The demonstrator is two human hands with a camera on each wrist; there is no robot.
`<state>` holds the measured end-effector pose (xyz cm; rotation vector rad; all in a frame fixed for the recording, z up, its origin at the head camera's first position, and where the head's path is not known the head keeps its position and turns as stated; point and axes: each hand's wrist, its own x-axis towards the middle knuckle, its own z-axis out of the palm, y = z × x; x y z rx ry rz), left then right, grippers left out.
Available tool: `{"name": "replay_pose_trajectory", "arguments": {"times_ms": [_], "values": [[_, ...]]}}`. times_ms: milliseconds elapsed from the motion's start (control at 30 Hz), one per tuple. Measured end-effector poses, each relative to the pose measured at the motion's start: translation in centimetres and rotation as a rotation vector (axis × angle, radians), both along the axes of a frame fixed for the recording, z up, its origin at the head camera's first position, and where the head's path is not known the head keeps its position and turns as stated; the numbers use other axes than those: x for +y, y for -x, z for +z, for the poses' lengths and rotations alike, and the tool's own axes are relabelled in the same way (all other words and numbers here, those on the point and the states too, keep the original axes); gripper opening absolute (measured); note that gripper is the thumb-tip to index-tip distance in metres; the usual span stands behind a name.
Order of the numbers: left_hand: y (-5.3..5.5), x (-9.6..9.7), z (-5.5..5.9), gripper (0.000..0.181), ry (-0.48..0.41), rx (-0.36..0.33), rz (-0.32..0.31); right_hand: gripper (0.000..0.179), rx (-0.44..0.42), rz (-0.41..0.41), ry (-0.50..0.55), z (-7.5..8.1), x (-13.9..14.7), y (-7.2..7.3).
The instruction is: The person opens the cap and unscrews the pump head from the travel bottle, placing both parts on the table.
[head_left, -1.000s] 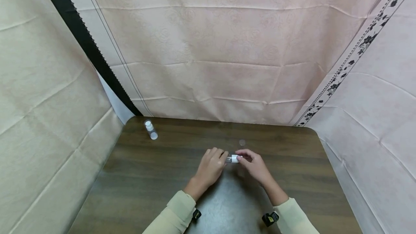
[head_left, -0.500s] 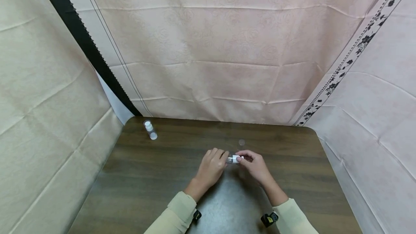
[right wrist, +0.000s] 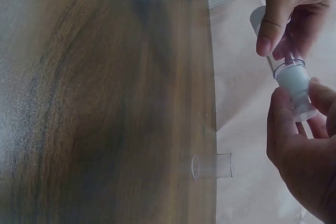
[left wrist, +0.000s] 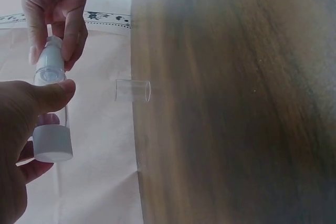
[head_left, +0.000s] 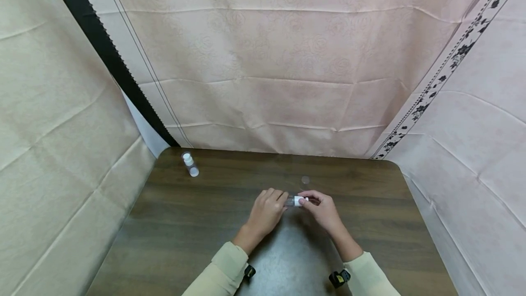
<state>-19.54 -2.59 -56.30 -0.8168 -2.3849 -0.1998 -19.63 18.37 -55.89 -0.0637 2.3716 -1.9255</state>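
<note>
Both hands hold a small clear bottle (head_left: 291, 201) with a white base and a white pump-like collar. It lies roughly sideways between them in the head view. My left hand (head_left: 267, 211) grips the clear body, thumb across it, and the white base (left wrist: 53, 143) sticks out past the fingers in the left wrist view. The thumb and fingers of my right hand (head_left: 322, 211) pinch the white collar (right wrist: 294, 80) and the narrower piece at its end. A thin tube shows inside the body. Beyond the hands, a clear cylindrical cap (left wrist: 133, 91) stands on the table.
A second small bottle with a white top (head_left: 190, 164) stands at the table's far left corner. The brown wooden table (head_left: 230, 168) ends at a pale cloth backdrop (head_left: 263, 81), with cloth hanging on both sides too.
Both hands keep almost the same place and hold on the bottle. The right wrist has shifted very slightly to the left.
</note>
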Motion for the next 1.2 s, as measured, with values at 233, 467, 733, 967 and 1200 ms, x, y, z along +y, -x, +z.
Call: {"name": "replay_pose_trajectory", "arguments": {"times_ms": [233, 467, 733, 967, 1200], "values": [[-0.18, 0.18, -0.15, 0.037, -0.059, -0.087, -0.007, 0.020, 0.047, 0.004, -0.026, -0.13, 0.09, -0.25], [-0.32, 0.17, -0.13, 0.036, -0.083, -0.152, -0.003, 0.018, 0.109, -0.017, -0.087, -0.57, 0.12, -0.27], [-0.38, -0.32, -0.52, 0.040, -0.124, -0.235, 0.008, 0.016, 0.289, -0.018, -0.176, -0.99, -0.41, -0.40], [-0.38, -0.45, -0.67, 0.040, -0.153, -0.268, 0.008, 0.020, 0.310, 0.027, -0.136, -0.67, -0.58, -0.60], [-0.34, -0.25, -0.50, 0.040, -0.160, -0.256, 0.011, 0.027, 0.318, 0.033, -0.173, -0.65, -0.52, -0.62]]}}
